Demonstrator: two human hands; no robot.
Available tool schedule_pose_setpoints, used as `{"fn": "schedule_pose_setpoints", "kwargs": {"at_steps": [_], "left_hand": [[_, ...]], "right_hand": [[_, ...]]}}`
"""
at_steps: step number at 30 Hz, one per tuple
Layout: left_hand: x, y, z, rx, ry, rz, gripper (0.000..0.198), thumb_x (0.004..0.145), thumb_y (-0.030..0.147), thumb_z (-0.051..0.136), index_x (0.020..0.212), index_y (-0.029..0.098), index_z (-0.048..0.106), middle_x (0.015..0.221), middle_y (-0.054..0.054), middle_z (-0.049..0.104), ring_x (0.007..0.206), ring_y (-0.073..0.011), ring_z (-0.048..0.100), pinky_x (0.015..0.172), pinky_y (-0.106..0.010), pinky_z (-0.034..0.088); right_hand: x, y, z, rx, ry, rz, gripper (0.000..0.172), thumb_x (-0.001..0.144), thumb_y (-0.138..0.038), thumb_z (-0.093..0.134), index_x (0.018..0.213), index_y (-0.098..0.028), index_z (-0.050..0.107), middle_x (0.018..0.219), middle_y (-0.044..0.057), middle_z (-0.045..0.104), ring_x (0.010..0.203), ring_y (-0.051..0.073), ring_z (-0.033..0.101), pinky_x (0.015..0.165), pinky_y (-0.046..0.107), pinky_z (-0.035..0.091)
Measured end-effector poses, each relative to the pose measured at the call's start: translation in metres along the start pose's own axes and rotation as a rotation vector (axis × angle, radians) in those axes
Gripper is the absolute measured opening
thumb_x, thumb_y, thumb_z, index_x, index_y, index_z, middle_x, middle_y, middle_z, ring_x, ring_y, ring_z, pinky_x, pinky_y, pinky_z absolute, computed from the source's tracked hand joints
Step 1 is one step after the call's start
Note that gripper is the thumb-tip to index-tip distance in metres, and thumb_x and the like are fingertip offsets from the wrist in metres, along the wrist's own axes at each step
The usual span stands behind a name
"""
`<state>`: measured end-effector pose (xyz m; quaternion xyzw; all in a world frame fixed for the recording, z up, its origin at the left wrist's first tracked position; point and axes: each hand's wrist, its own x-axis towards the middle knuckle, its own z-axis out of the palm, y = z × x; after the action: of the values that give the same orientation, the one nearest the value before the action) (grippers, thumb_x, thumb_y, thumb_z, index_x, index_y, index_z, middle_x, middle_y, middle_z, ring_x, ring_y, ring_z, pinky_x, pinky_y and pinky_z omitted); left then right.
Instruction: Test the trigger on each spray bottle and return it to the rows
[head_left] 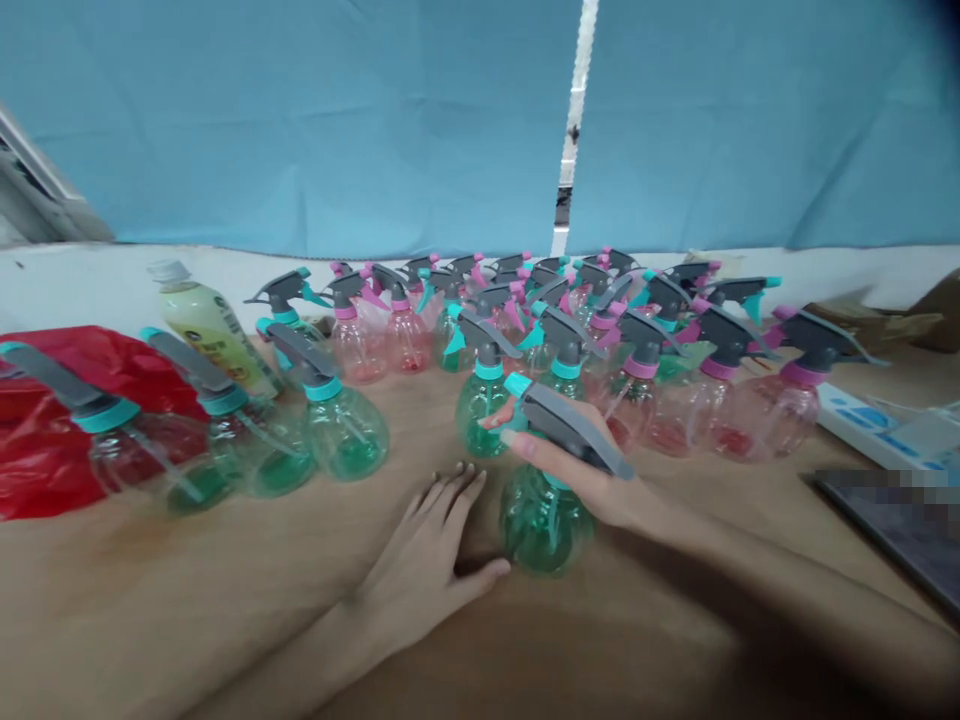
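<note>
My right hand is wrapped round the neck of a green spray bottle with a grey and turquoise trigger head. That bottle is upright at the front of the group. Flat on the wooden table, fingers spread, my left hand lies just left of the bottle and holds nothing. Another green spray bottle stands right behind the gripped one. A row of green spray bottles, including a nearer one, is off to the left.
Several pink spray bottles crowd the back and right. A red plastic bag and a labelled drink bottle lie at left. On the right are a blue-and-white box and a dark flat device. Blue cloth covers the wall.
</note>
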<state>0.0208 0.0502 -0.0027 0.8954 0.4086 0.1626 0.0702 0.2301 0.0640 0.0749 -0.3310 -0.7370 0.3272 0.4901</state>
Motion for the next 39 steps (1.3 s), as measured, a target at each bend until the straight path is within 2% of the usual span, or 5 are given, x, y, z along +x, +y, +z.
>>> {"fn": "schedule_pose_setpoints", "kwargs": {"at_steps": [10, 16, 22, 31, 39], "left_hand": [[0.000, -0.005, 0.005, 0.081, -0.020, 0.020, 0.069, 0.088, 0.052, 0.054, 0.140, 0.012, 0.036, 0.146, -0.016, 0.038, 0.136, -0.0312, 0.031, 0.110, -0.049, 0.025], [0.002, -0.003, 0.002, 0.093, -0.031, 0.033, 0.059, 0.091, 0.049, 0.049, 0.140, 0.016, 0.039, 0.147, -0.014, 0.037, 0.136, -0.0299, 0.030, 0.109, -0.050, 0.026], [0.001, -0.004, 0.002, 0.093, -0.039, 0.029, 0.058, 0.092, 0.049, 0.048, 0.139, 0.016, 0.041, 0.147, -0.014, 0.036, 0.137, -0.0303, 0.029, 0.109, -0.049, 0.025], [0.002, -0.004, 0.003, 0.088, -0.039, 0.027, 0.058, 0.092, 0.048, 0.048, 0.139, 0.015, 0.042, 0.147, -0.013, 0.038, 0.137, -0.0300, 0.029, 0.110, -0.049, 0.025], [0.002, -0.003, 0.003, 0.068, -0.029, 0.022, 0.056, 0.092, 0.048, 0.047, 0.139, 0.017, 0.042, 0.147, -0.012, 0.037, 0.137, -0.0292, 0.030, 0.110, -0.048, 0.025]], "right_hand": [[0.002, 0.007, -0.003, -0.113, 0.058, -0.018, 0.028, 0.089, -0.046, 0.050, 0.082, -0.022, 0.062, 0.069, 0.000, 0.059, 0.071, 0.016, 0.059, 0.064, 0.030, 0.047], [0.001, 0.007, -0.006, -0.154, 0.038, -0.023, 0.032, 0.089, -0.048, 0.048, 0.076, -0.022, 0.061, 0.072, 0.002, 0.060, 0.072, 0.017, 0.059, 0.064, 0.032, 0.047], [0.000, 0.004, -0.007, -0.112, -0.002, 0.008, 0.027, 0.089, -0.046, 0.049, 0.092, -0.025, 0.065, 0.079, 0.002, 0.061, 0.076, 0.018, 0.058, 0.067, 0.033, 0.047], [-0.006, 0.016, 0.004, 0.030, 0.090, 0.103, 0.025, 0.088, -0.035, 0.054, 0.111, -0.030, 0.060, 0.064, -0.003, 0.056, 0.056, 0.016, 0.051, 0.064, 0.035, 0.048], [-0.006, 0.016, 0.003, 0.022, 0.074, 0.106, 0.027, 0.088, -0.035, 0.054, 0.114, -0.029, 0.060, 0.065, -0.002, 0.057, 0.057, 0.016, 0.051, 0.066, 0.036, 0.050]]}}
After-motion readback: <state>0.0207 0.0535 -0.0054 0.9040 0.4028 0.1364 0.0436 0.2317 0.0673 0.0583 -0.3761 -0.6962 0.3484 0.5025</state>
